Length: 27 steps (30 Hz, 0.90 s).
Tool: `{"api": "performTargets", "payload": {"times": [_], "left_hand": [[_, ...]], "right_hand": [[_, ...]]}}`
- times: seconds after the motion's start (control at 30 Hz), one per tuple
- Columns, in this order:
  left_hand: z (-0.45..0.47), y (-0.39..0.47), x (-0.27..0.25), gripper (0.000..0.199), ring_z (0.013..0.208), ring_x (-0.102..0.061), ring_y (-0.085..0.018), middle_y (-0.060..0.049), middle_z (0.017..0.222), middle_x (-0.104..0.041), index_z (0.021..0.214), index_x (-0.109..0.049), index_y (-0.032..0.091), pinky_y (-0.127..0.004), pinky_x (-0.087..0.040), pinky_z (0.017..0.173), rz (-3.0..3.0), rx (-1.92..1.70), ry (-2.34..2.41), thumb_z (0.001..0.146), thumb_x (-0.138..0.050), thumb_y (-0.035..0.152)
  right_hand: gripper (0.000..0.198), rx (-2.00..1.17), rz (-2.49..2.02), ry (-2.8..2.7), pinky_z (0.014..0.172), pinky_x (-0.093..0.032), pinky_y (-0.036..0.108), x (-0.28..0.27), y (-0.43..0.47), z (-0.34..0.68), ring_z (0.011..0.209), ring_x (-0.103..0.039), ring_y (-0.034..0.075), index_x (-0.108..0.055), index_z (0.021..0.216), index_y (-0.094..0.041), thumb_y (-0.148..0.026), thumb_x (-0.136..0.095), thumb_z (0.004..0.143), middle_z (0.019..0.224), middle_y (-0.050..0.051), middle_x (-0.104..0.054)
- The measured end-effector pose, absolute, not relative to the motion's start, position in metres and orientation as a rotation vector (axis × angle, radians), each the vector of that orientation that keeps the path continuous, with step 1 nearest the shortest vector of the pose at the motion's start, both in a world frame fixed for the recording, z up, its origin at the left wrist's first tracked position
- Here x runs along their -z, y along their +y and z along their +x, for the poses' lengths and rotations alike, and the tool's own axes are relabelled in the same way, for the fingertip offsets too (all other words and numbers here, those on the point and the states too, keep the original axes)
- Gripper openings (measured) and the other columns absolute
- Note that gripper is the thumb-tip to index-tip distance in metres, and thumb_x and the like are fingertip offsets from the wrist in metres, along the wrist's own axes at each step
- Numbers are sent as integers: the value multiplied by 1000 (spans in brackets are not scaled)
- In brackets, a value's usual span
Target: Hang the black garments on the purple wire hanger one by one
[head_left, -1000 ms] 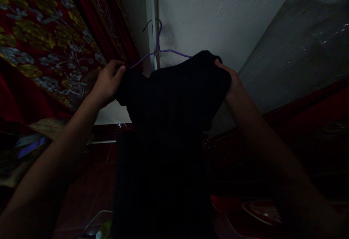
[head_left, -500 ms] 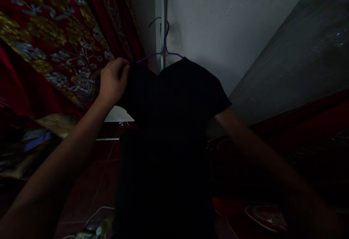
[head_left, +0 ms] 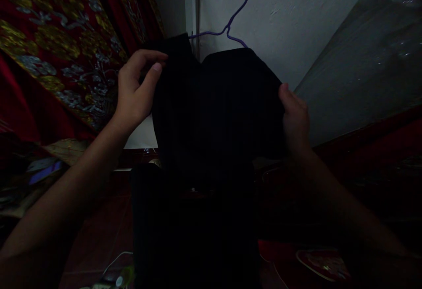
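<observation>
A black T-shirt (head_left: 217,104) hangs on a purple wire hanger (head_left: 228,27), which tilts to the right with its hook free in front of the white wall. At the shirt's left shoulder, my left hand (head_left: 136,84) is closed on the cloth between thumb and fingers. My right hand (head_left: 296,120) grips the right sleeve side, thumb in front and the other fingers hidden behind the fabric. Folds and the lower hem are hard to make out in the dark.
A red curtain (head_left: 59,38) with gold and silver flowers hangs at left. Clear plastic sheeting (head_left: 369,69) covers the right side. A white cable (head_left: 115,260) and a small bottle (head_left: 123,278) lie on the red tiled floor (head_left: 105,227).
The hanger and shirt have moved up and right, off the narrow vertical edge behind. My right hand, hidden behind the sleeve before, now shows gripping the shirt's right side.
</observation>
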<state>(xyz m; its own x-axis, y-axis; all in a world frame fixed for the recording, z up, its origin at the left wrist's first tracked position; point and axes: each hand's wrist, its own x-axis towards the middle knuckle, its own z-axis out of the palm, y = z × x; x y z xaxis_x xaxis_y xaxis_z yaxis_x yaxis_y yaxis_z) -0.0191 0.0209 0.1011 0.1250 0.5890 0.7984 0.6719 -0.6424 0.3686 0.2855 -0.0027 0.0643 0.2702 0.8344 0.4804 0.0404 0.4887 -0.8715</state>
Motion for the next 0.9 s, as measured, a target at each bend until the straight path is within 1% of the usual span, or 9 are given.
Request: {"api": "performTargets", "payload": {"times": [0.07, 0.13, 0.27, 0.37, 0.47, 0.57, 0.7, 0.8, 0.9], "left_hand": [[-11, 7, -99, 45, 113, -65, -23, -6, 125, -68, 131, -58, 21, -42, -50, 89, -2460, 1650, -1393, 107, -30, 47], [-1, -9, -96, 53, 107, -69, -24, -9, 123, -70, 132, -58, 21, -42, -55, 84, -2594, 1710, -1489, 106, -25, 52], [6, -39, -86, 69, 83, -71, -22, -14, 109, -72, 126, -63, 20, -40, -58, 71, -2848, 1651, -1770, 102, -16, 66], [-7, -57, -78, 59, 51, -54, -15, -12, 93, -72, 119, -66, 21, -33, -45, 46, -3099, 1527, -2141, 98, -33, 66], [-26, -68, -75, 42, 41, -35, -9, -6, 74, -68, 110, -68, 23, -25, -25, 36, -3337, 1094, -2421, 91, -55, 58], [-42, -66, -80, 30, 42, -38, -10, -1, 62, -61, 95, -70, 25, -23, -23, 38, -3298, 910, -2335, 88, -63, 53], [-60, -40, -87, 28, 51, -51, -13, 0, 60, -59, 77, -69, 22, -27, -38, 47, -2947, 1147, -2077, 87, -67, 48], [-68, -17, -88, 26, 74, -66, -18, -2, 83, -71, 98, -69, 21, -33, -53, 68, -2590, 1513, -1800, 86, -71, 44], [-66, -7, -84, 30, 108, -65, -23, -4, 116, -69, 118, -63, 23, -41, -53, 96, -2157, 1618, -1445, 94, -65, 41]], "right_hand": [[31, -529, -888, -1203, 66, -46, 30, -59, -29, 272, 67, -52, 16, -53, 68, -23, -41, -57, 92, 68, -1, -50], [29, -544, -849, -1564, 61, -44, 30, -54, -53, 259, 63, -50, 16, -55, 69, -23, -41, -60, 92, 66, -2, -49], [28, -957, -646, -2604, 74, -52, 31, -53, -77, 242, 81, -65, 20, -72, 96, -23, -50, -69, 87, 94, 4, -70], [41, -1159, -591, -2842, 88, -53, 31, -53, -61, 243, 99, -69, 22, -72, 114, -21, -53, -67, 89, 113, 8, -73], [40, -999, -736, -2631, 99, -51, 35, -41, -20, 254, 112, -67, 23, -70, 121, -23, -51, -64, 92, 120, 8, -72], [40, -805, -898, -2305, 102, -50, 42, -17, 24, 265, 114, -64, 25, -68, 121, -26, -52, -63, 91, 120, 9, -70], [48, -1073, -919, -2049, 80, -56, 39, 5, 55, 273, 84, -66, 22, -68, 91, -22, -68, -64, 82, 87, 5, -70], [52, -1164, -907, -1689, 69, -55, 35, -7, 68, 270, 73, -65, 20, -63, 78, -21, -73, -69, 74, 74, 4, -67], [46, -1048, -877, -1463, 73, -58, 39, -40, 87, 264, 82, -69, 25, -64, 79, -23, -69, -70, 76, 80, 6, -70]]}}
